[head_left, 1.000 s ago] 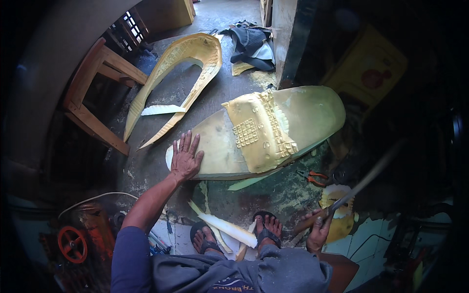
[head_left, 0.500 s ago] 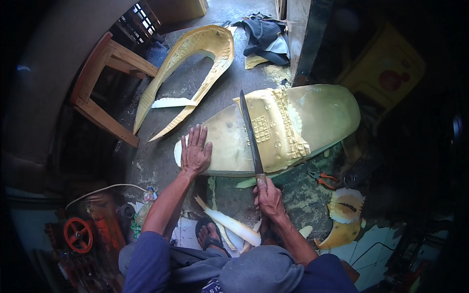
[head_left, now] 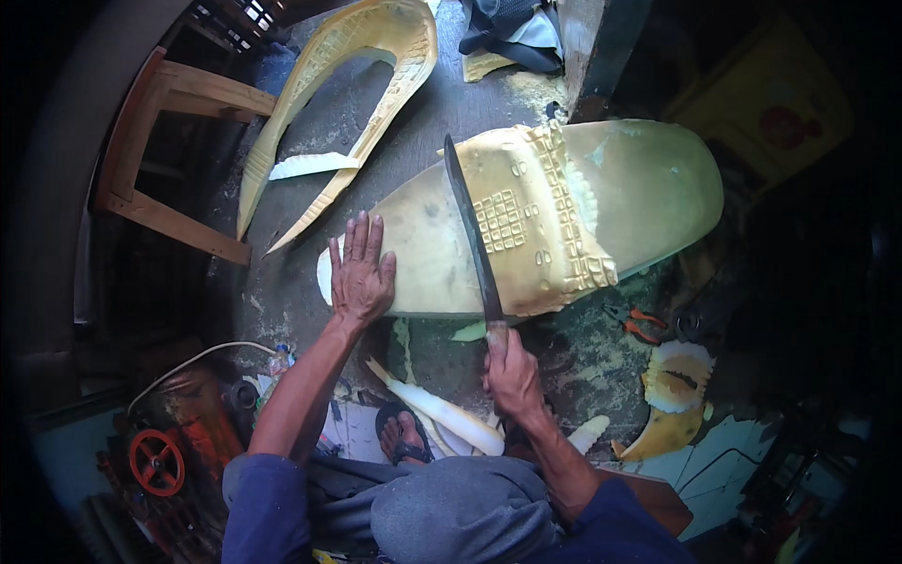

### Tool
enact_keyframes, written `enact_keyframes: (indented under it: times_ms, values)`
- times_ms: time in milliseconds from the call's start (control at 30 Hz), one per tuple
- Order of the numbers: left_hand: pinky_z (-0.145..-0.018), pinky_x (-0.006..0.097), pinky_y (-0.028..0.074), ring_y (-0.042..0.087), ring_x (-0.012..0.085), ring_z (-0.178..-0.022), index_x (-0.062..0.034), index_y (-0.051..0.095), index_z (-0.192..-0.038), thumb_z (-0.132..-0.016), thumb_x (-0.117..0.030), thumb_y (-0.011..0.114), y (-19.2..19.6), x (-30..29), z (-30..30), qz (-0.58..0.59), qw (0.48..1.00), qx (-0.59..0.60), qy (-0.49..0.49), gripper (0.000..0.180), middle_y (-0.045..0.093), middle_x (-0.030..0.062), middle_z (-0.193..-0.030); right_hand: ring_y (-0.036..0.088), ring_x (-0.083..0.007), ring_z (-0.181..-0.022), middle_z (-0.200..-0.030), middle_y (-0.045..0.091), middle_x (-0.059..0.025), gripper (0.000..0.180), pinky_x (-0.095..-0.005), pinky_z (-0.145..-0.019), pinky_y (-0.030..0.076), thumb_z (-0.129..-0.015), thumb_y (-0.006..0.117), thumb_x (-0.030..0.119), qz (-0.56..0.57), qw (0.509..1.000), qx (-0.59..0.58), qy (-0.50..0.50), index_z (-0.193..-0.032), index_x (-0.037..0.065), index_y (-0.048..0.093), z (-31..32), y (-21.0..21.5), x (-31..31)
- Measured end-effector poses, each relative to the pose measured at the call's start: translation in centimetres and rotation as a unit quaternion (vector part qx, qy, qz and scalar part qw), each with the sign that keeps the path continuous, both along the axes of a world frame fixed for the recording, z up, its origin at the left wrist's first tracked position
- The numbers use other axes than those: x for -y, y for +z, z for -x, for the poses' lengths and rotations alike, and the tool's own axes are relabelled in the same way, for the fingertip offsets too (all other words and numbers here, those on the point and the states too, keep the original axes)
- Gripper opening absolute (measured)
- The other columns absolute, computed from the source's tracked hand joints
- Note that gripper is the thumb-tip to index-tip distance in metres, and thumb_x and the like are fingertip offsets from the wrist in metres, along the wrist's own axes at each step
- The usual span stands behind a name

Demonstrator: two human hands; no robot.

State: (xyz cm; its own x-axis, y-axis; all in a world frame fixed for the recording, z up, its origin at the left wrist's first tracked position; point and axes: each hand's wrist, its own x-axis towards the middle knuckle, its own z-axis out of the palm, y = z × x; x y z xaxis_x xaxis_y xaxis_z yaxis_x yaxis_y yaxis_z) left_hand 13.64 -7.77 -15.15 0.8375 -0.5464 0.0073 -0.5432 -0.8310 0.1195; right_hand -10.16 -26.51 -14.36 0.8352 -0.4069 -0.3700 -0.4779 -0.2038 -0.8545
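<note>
A long seat-shaped slab of yellowish foam (head_left: 648, 188) lies across the dark work surface in front of me. Over its middle sits a foam piece (head_left: 526, 273) with raised block patterns and a ragged right edge. My left hand (head_left: 363, 284) rests flat, fingers spread, on the slab's narrow left end. My right hand (head_left: 514, 376) is wrapped round the handle of a long dark-bladed knife (head_left: 470, 211) at the slab's near edge. The blade points away from me and lies across the foam, along the left part of the patterned piece.
Beyond the slab lies a U-shaped foam offcut (head_left: 418, 56); a wooden frame (head_left: 178, 230) stands left of it. Dark cloth (head_left: 512, 33) is heaped at the back. Pliers with orange handles (head_left: 644, 324) and a curved foam scrap (head_left: 662, 432) lie at right. Foam strips (head_left: 442, 414) lie near my foot.
The head view has shifted, so the slab appears higher and larger. More of the square pattern shows beside the blade, which sits slightly further left on the patterned piece. Both hands keep their holds.
</note>
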Motion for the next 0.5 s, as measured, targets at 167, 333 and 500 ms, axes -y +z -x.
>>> enact_keyframes:
  times_ms: [167,333,500]
  values:
    - [-0.127,0.058,0.005,0.016,0.0359,-0.159,-0.0137,0.024,-0.166,-0.106,-0.038,0.041,0.0,0.0,0.0,-0.012,1.0,0.005,-0.006,0.067,0.019,0.0148,-0.173,0.063,-0.0453,-0.078,-0.083,0.064,-0.0249,0.034,-0.0532,-0.065,0.05,-0.11,0.045,0.035,-0.055,0.998,-0.018,0.0,-0.113,0.002,0.052,-0.7,1.3,0.7]
    - [-0.127,0.058,0.005,0.017,0.0363,-0.159,-0.0125,0.024,-0.166,-0.105,-0.039,0.041,0.1,0.2,-0.3,-0.033,0.999,-0.013,0.003,0.068,0.02,0.0155,-0.172,0.064,-0.0213,-0.05,-0.066,0.059,-0.0078,0.033,-0.0374,-0.048,0.051,-0.112,0.042,0.034,-0.051,0.996,-0.074,0.015,-0.111,0.003,0.052,-0.5,1.3,0.8]
    - [-0.127,0.058,0.005,0.017,0.0362,-0.159,-0.0123,0.023,-0.166,-0.105,-0.039,0.04,0.0,0.1,-0.2,-0.021,1.0,-0.018,0.007,0.068,0.02,0.0155,-0.172,0.064,-0.017,-0.051,-0.067,0.06,-0.0072,0.032,-0.0361,-0.047,0.051,-0.112,0.044,0.033,-0.06,0.997,0.044,-0.003,-0.112,0.003,0.054,-0.3,0.8,0.8]
